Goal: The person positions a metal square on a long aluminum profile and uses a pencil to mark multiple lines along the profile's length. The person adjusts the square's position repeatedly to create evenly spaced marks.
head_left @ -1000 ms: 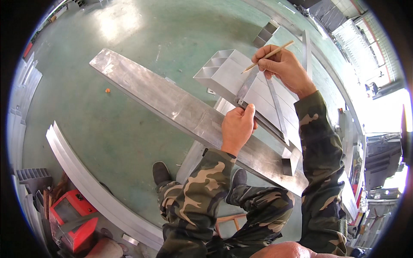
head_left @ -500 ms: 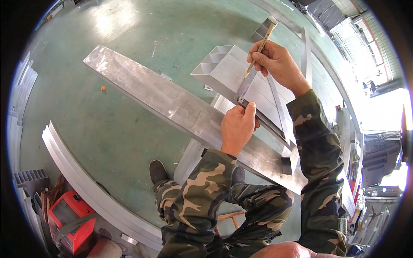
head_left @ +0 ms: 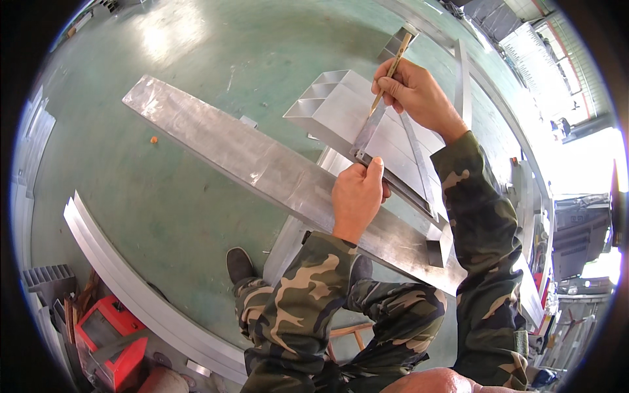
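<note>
In the head view, our left hand [head_left: 357, 200] grasps the square [head_left: 371, 129] laid across the hollow metal profile [head_left: 337, 108]; our right fingers [head_left: 391, 86] pinch the pencil [head_left: 399, 57], tip by the blade. Square set, marking seems underway; finished lines, we cannot tell.

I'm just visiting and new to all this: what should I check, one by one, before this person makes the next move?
1. Right hand has a grip on the pencil: ok.
2. Left hand has a grip on the metal square, thumb on top: ok.
3. Pencil tip pointing down, close by the square: ok.
4. Pencil tip touching anything: cannot tell.
5. Left hand clear of the pencil tip: ok.
6. Square seated tight along the edge of the hollow metal profile: cannot tell; the left hand hides part of it.
</note>
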The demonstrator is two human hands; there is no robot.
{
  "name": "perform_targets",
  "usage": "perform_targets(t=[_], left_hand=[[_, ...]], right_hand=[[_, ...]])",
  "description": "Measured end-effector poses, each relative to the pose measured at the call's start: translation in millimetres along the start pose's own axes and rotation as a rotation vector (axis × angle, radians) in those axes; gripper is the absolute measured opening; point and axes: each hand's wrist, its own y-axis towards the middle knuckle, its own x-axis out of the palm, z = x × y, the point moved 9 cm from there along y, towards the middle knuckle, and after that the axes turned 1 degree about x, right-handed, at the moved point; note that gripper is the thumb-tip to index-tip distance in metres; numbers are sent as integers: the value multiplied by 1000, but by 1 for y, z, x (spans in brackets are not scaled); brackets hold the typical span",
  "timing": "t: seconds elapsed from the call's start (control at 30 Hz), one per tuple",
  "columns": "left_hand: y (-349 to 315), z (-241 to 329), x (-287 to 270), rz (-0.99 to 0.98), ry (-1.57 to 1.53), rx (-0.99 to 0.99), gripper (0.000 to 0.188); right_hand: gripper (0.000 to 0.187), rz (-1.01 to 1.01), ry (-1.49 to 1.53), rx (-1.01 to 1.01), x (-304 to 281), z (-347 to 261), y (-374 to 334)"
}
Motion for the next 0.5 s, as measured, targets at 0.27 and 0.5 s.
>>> perform_targets(t=[0.27,0.5], left_hand=[[-3,4,0,15,-40,0,46],[-2,1,-1,19,-62,-3,44]], right_hand=[[17,77,-37,1,-20,17,15],[18,157,-86,-7,-34,31,29]])
